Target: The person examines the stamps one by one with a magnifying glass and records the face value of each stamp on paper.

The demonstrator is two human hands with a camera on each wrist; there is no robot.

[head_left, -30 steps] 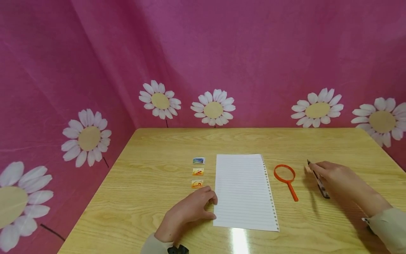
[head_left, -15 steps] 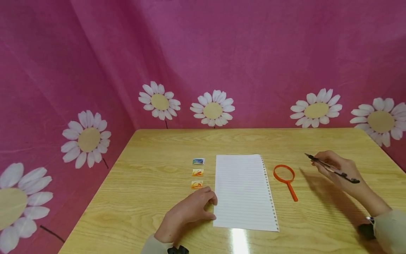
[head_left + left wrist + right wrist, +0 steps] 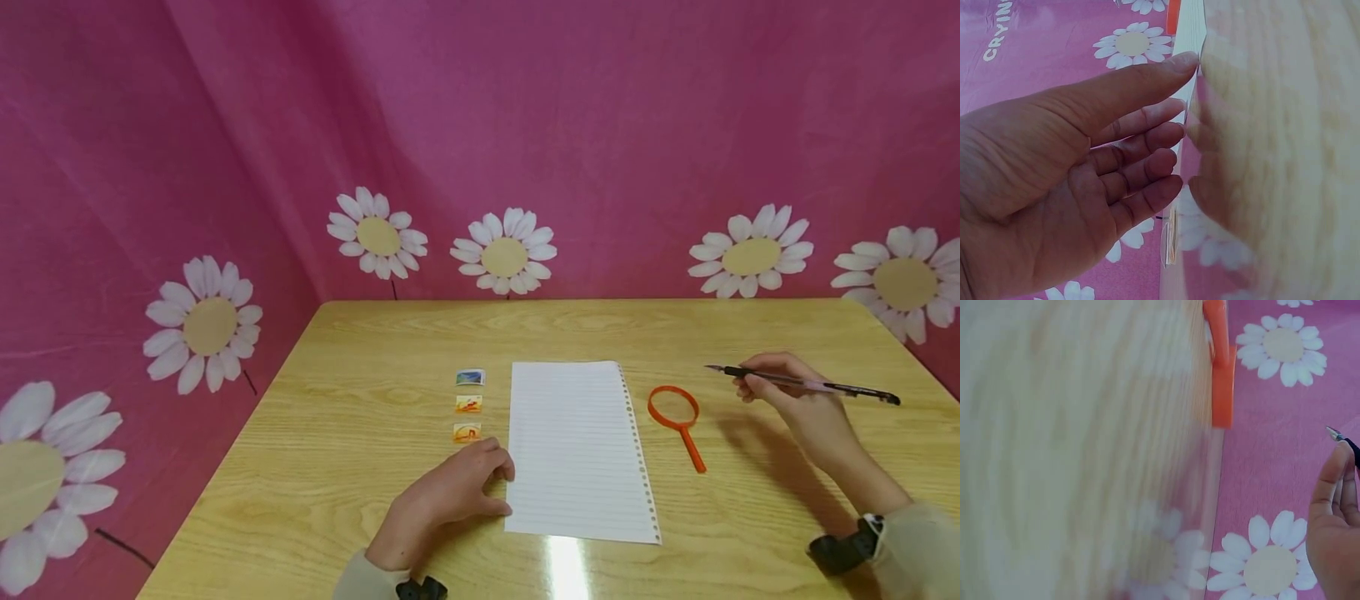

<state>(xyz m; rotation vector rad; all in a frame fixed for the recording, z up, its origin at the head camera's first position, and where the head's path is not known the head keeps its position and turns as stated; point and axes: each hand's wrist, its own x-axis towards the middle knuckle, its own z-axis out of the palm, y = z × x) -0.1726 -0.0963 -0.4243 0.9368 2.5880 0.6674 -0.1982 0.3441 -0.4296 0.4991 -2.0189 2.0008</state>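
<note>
My right hand pinches a slim pen above the table, right of the magnifying glass. The pen lies nearly level, its bare tip pointing left; in the right wrist view only the silver tip end of the pen shows past the fingertips. My left hand rests at the left edge of a lined, hole-punched sheet of paper, thumb and fingertips at that edge. The left wrist view shows this left hand with fingers loosely bent and nothing between them.
A red magnifying glass lies between the paper and my right hand. Left of the paper, a blue stamp-like picture and two yellow-orange ones form a column. A pink flowered cloth hangs behind the wooden table.
My right hand has lifted the pen off the table and turned it from steeply slanted to nearly level, its tip now further left. The left hand has stayed at the paper's edge.
</note>
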